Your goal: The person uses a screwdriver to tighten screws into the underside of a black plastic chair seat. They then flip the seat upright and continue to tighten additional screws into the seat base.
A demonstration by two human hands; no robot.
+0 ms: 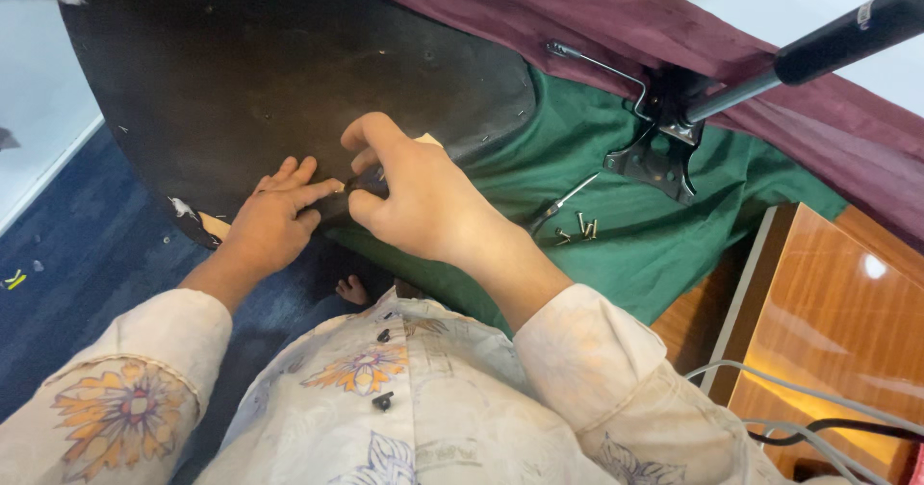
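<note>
Chair seat (289,71), dark and rounded with its underside turned up, lies across the green cloth (616,216) in front of us, its near edge hanging over the blue carpet (87,244). We reach both arms forward from our flowered sleeves to that near edge. Our left hand (274,220) lies palm down, wrist straight, fingers stretched flat and close together on the seat's rim. Our right hand (414,196) comes in from the right with the wrist bent and the fingers curled tight around a small dark object (369,185), thumb raised on top; we cannot tell what the object is. The two hands meet at the fingertips. Further right on the cloth lie a few loose screws (582,225), a slim metal tool (558,204) and the chair's metal bracket (664,148) with its gas cylinder (828,47).
</note>
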